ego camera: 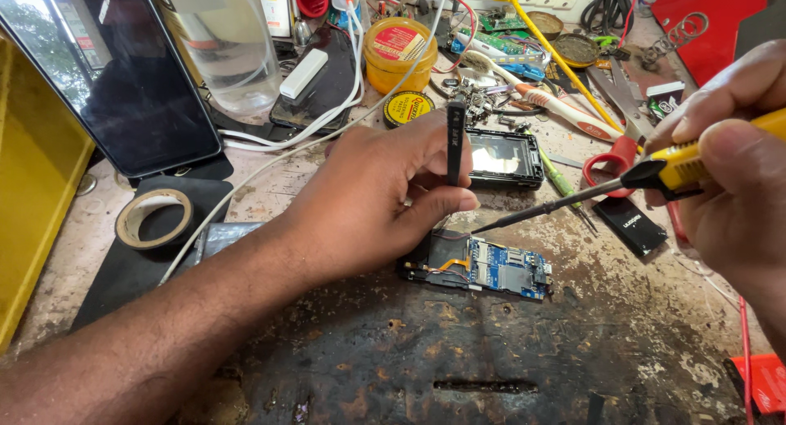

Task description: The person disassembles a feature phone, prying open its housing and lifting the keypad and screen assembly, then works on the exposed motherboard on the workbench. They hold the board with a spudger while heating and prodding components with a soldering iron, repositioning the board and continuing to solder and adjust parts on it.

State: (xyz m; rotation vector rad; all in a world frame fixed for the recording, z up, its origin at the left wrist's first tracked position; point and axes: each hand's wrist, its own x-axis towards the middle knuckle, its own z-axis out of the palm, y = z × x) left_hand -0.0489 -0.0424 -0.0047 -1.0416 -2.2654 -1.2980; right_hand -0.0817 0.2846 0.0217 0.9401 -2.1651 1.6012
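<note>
Left hand [377,192] pinches black tweezers [455,142] above the blue circuit board [508,268] (right hand [737,159] clasps a soldering iron [606,187]).

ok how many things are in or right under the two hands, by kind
hand tools: 2, a black flat tweezer in the left hand and a yellow-handled soldering iron in the right hand
circuit boards: 1, a small blue phone board on the worn bench
phone frames: 1, a black frame with a bright window
total: 4
</note>
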